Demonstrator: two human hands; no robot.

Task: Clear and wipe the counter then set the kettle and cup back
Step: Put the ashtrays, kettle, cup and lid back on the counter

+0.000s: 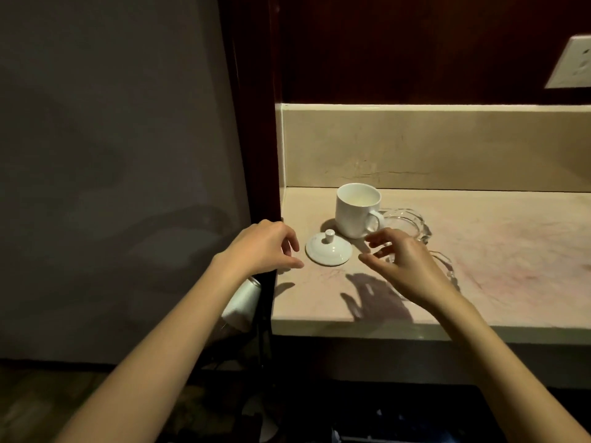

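Both hands, left (267,247) and right (406,266), hover loose and empty over my worktop (479,251): one cup (356,211), one lid (328,248), two glass dishes (404,225).

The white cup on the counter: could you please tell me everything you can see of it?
The white cup looks like glazed ceramic, with one loop handle turned to the right. It stands upright and uncovered on the beige counter near the back wall; its inside looks empty. Its lid lies apart in front. A glass dish sits by the handle. Neither hand touches it.
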